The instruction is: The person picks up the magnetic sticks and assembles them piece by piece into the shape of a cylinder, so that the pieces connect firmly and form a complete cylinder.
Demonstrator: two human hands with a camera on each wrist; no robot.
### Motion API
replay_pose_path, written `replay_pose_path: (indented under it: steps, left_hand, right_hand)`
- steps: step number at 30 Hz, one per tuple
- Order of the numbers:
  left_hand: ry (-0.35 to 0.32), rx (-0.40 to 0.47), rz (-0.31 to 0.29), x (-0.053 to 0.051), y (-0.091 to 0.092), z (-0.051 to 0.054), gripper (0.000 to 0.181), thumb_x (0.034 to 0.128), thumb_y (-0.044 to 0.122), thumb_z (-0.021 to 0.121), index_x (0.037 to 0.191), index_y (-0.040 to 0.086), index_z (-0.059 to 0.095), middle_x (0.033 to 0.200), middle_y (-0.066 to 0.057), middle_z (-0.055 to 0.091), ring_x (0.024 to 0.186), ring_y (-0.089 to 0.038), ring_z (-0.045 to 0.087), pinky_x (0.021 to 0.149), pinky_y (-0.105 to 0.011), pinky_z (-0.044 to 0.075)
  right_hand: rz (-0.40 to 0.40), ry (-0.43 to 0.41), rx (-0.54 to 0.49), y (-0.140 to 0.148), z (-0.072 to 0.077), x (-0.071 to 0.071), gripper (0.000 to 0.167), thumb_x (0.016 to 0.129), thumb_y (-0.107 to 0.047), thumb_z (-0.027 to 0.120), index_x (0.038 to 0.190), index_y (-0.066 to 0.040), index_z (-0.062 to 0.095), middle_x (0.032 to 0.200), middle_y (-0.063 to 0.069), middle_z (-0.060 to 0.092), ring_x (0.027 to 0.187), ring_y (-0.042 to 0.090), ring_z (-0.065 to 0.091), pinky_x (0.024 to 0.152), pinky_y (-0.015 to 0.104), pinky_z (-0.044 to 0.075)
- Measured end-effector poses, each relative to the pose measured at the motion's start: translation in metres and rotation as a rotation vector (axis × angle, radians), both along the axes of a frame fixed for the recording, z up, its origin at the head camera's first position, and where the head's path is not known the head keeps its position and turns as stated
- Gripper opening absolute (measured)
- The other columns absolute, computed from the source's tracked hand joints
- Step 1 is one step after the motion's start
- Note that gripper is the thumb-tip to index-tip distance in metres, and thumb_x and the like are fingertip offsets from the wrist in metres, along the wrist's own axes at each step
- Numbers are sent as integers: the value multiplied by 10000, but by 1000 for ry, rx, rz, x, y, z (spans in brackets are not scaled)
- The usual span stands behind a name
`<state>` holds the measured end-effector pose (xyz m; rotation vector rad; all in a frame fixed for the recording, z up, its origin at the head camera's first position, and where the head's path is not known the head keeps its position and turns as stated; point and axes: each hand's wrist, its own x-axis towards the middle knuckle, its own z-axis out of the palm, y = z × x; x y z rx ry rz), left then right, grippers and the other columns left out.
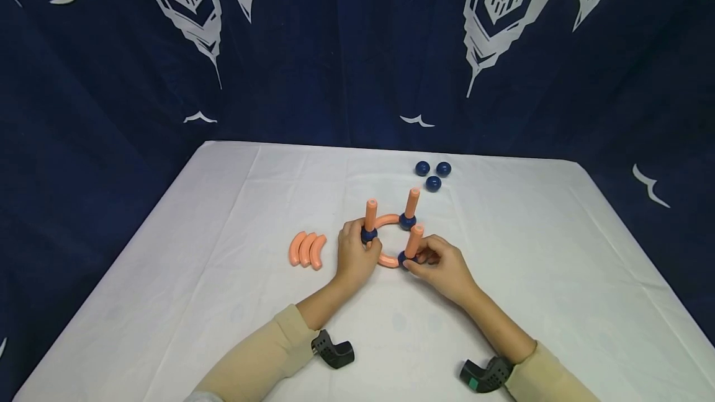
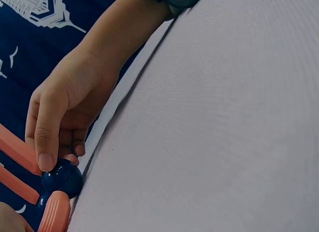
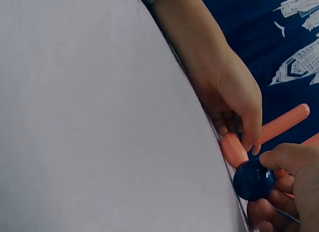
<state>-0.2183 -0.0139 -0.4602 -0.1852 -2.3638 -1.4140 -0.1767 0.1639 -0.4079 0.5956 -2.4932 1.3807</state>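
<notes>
Curved orange pieces (image 1: 386, 221) and dark blue balls form a ring on the table. An orange stick rises from each of the left ball (image 1: 368, 234), the back ball (image 1: 408, 222) and the front right ball (image 2: 62, 178). My left hand (image 1: 357, 256) grips the left ball low down, thumb toward me. With thumb and fingers, my right hand (image 1: 447, 268) pinches the front right ball, beside its tilted stick (image 1: 414, 241). A curved piece (image 1: 388, 261) runs between those two balls. Whether one closes the ring's right side is hard to make out.
Several loose curved orange pieces (image 1: 306, 249) lie side by side left of my left hand. Three loose blue balls (image 1: 433, 183) sit behind the ring. White cloth covers the table (image 1: 223, 303); a dark blue patterned curtain (image 1: 346, 79) hangs behind its far edge.
</notes>
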Motion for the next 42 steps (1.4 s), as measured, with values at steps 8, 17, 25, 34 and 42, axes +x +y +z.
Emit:
replay_pose_path:
  steps: [8, 17, 25, 34, 42]
  left_hand:
    - [9, 23, -12, -1, -1, 1, 314, 874, 50, 625, 1163, -65, 585, 1120, -193, 557, 1036, -336, 521, 867, -455, 440]
    - [42, 13, -5, 0, -1, 1, 250, 954, 101, 596, 1137, -68, 578, 1064, -193, 569, 983, -332, 536, 814, -439, 438]
    - [28, 6, -10, 0, -1, 2, 229, 943, 81, 593, 1119, -65, 583, 1066, -189, 569, 997, -331, 538, 832, -436, 441]
    - [-11, 13, -10, 1, -2, 4, 290, 913, 39, 614, 1179, -66, 568, 1114, -191, 566, 1042, -324, 531, 865, -430, 447]
    - [-16, -7, -7, 0, -1, 4, 363, 846, -9, 690, 1182, -60, 562, 1131, -190, 561, 1070, -337, 527, 904, -446, 443]
  right_hand:
    - [-8, 19, 13, 6, -36, -16, 227, 720, 17, 832, 878, -35, 677, 801, 50, 606, 691, 244, 580, 617, 297, 493]
    - [12, 38, -3, 0, -38, -12, 203, 729, 68, 802, 866, 16, 661, 789, 101, 591, 666, 277, 568, 603, 329, 517]
    - [15, 29, -11, 1, -37, -11, 202, 737, 0, 822, 849, -55, 664, 773, 15, 580, 670, 136, 563, 611, 261, 512]
    - [84, -103, -5, 10, -27, -16, 218, 757, -30, 813, 932, -39, 683, 824, 19, 638, 707, 120, 593, 656, 253, 522]
    - [90, -257, -18, 32, -18, -29, 221, 831, -104, 771, 1008, -2, 689, 881, 58, 675, 776, 137, 609, 705, 236, 508]
